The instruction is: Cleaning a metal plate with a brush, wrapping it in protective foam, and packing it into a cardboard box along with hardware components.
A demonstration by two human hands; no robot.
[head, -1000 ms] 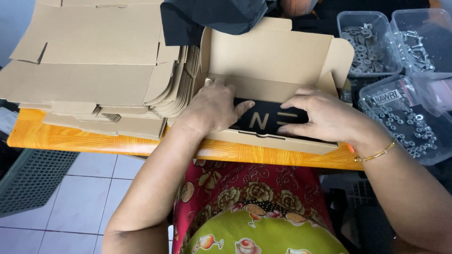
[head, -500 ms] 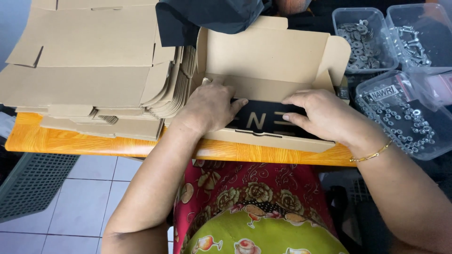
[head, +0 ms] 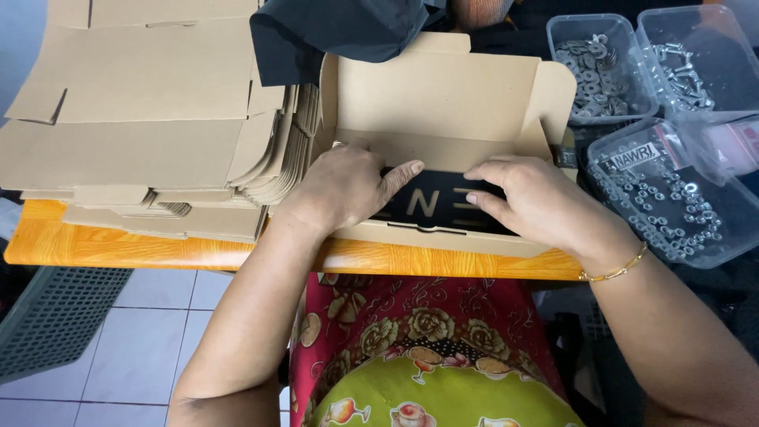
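An open brown cardboard box point(head: 443, 103) lies on the orange table edge point(head: 158, 251), its lid standing up at the back. Inside it rests a flat black item with pale lettering point(head: 431, 207). My left hand point(head: 344, 186) presses on the item's left end, thumb stretched over it. From the right, my right hand point(head: 538, 202) lies flat on its other end, a thin gold bracelet on the wrist. Both hands cover much of the black item.
A tall stack of flat unfolded cardboard boxes point(head: 150, 119) fills the left of the table. Clear plastic tubs of metal washers point(head: 593, 71), screws point(head: 688, 63) and nuts point(head: 672, 205) stand to the right. A black bag point(head: 340, 32) hangs behind the box. A grey basket point(head: 55, 316) sits on the floor.
Both hands have shifted slightly apart on the black item, so more of its pale lettering shows between them. The box has stayed in place.
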